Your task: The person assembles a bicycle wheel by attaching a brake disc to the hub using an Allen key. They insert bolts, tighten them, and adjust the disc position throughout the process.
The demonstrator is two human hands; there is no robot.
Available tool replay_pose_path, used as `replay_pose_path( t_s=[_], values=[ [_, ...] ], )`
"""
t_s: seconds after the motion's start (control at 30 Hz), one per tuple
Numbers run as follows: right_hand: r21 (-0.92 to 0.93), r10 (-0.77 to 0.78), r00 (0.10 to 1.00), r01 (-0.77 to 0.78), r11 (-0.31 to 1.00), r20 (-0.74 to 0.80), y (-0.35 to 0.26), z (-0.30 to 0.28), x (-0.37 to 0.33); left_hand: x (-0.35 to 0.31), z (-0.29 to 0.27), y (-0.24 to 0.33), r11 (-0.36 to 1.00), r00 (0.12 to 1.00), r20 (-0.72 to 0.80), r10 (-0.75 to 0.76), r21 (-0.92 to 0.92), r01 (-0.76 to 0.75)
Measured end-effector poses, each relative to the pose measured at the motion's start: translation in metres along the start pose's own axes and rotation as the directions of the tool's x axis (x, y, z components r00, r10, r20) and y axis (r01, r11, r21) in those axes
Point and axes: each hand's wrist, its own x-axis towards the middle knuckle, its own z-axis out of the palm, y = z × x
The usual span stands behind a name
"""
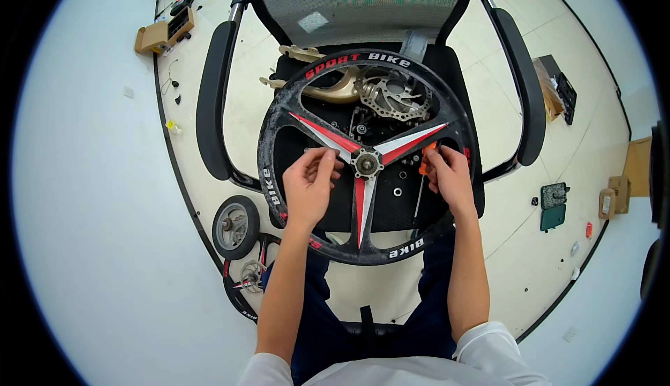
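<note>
A black three-spoke wheel [363, 206] with red and white spoke panels lies across the chair seat in front of me. My left hand [309, 183] is over the left spoke beside the central hub [366, 165]. Its thumb and fingers are pinched together; whatever they hold is too small to make out. My right hand [450, 176] is at the wheel's right side, fingers closed around the orange handle of a screwdriver [426, 157]. The thin shaft points down toward the seat. A metal brake disc [394, 98] sits behind the wheel's upper opening, beside a gold-coloured metal bracket [342, 91].
Small nuts and washers [398, 192] lie on the black seat. Chair armrests [215, 100] rise on both sides. On the floor are a small grey-rimmed wheel [235, 227], another spoked wheel [241, 285], an open green case [553, 206] and cardboard boxes [618, 194].
</note>
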Motion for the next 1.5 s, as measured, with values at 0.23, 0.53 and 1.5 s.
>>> replay_pose_path(
  t_s=[0.23, 0.53, 1.5],
  values=[
    [-0.517, -0.225, 0.967, 0.132, 0.846, -0.123, 0.014, -0.004, -0.004, 0.001, 0.021, -0.004, 0.867, 0.954, 0.107, 0.279, 0.400, -0.299],
    [-0.506, -0.277, 0.938, 0.139, 0.851, -0.209, 0.024, 0.014, -0.025, 0.004, 0.033, -0.012, 0.650, 0.845, 0.190, 0.500, 0.561, -0.512],
    [-0.382, -0.479, 0.849, 0.376, 0.844, -0.222, 0.027, 0.008, -0.011, 0.002, 0.036, -0.013, 0.750, 0.907, 0.198, 0.372, 0.512, -0.419]
  ],
)
